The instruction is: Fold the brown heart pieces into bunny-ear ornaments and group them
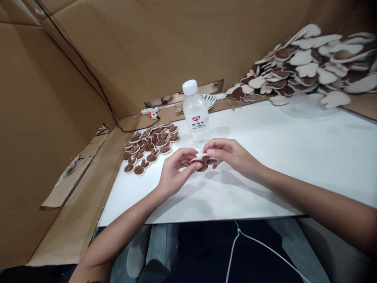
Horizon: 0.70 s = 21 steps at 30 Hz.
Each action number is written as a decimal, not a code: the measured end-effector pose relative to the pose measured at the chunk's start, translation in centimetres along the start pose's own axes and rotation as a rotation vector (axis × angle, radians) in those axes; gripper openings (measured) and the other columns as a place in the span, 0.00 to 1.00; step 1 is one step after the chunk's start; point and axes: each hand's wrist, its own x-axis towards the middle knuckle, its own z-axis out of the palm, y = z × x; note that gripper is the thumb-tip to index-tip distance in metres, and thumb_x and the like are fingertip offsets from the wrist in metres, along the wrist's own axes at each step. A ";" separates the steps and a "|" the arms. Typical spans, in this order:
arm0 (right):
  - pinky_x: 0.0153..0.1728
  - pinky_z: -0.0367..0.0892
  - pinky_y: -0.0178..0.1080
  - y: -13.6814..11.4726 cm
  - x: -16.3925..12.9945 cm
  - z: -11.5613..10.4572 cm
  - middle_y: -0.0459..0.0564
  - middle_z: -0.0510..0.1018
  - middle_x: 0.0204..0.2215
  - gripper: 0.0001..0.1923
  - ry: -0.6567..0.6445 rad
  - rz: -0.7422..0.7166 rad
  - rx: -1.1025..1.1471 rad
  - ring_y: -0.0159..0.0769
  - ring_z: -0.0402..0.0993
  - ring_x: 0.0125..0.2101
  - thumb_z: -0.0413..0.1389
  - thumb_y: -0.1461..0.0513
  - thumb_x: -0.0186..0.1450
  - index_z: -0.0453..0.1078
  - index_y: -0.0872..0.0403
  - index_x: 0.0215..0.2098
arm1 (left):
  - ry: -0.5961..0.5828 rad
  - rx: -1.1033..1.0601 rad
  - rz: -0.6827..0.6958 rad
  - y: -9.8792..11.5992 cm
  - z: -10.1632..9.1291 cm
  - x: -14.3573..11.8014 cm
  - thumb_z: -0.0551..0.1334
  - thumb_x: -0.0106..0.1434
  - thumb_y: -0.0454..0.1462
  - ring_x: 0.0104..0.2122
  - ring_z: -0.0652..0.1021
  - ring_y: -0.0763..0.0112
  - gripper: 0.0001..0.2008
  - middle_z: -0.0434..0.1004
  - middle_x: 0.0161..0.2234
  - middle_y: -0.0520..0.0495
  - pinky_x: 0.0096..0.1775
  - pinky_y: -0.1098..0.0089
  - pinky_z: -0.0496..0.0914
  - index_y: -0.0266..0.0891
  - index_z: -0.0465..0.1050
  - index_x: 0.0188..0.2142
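A small brown felt piece (204, 161) is pinched between the left hand (173, 171) and the right hand (231, 154), above the desk (294, 165) centre, just before a water bottle (196, 114). Similar pieces (150, 147) lie at its left edge.

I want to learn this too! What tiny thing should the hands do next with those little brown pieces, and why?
Probably press the small brown pieces together a moment longer. The left hand and right hand both pinch them between fingertips above the white table, so they look mid-joining. Afterwards they could go with the finished pile at left.
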 end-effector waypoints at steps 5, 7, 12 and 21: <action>0.30 0.71 0.38 -0.3 -0.3 -0.2 0.48 0.74 0.31 0.13 -0.063 0.018 0.021 0.34 0.73 0.30 0.62 0.57 0.58 0.70 0.56 0.38 | 0.120 0.436 0.402 0.1 -0.5 0.1 0.67 0.55 0.32 0.34 0.77 0.72 0.13 0.76 0.35 0.47 0.38 0.71 0.74 0.38 0.71 0.41; 0.32 0.71 0.39 0.0 -0.2 0.0 0.48 0.75 0.32 0.14 -0.074 0.028 0.066 0.35 0.74 0.32 0.62 0.57 0.58 0.70 0.56 0.39 | 0.113 0.551 0.598 0.1 -0.5 0.2 0.67 0.55 0.29 0.35 0.77 0.70 0.14 0.76 0.34 0.47 0.39 0.68 0.74 0.37 0.71 0.41; 0.39 0.67 0.37 0.9 0.0 0.2 0.47 0.75 0.36 0.16 0.018 -0.076 0.054 0.33 0.72 0.37 0.66 0.60 0.53 0.70 0.55 0.38 | 0.097 0.607 0.762 0.0 -0.3 0.3 0.67 0.54 0.28 0.39 0.77 0.66 0.15 0.75 0.34 0.45 0.42 0.63 0.74 0.36 0.68 0.41; 0.37 0.66 0.36 0.8 -0.2 0.4 0.45 0.75 0.32 0.13 0.039 -0.056 0.067 0.31 0.72 0.34 0.65 0.62 0.54 0.72 0.55 0.37 | 0.073 0.826 0.714 -0.2 -0.7 0.4 0.65 0.57 0.31 0.39 0.74 0.67 0.17 0.72 0.38 0.44 0.42 0.64 0.71 0.40 0.71 0.47</action>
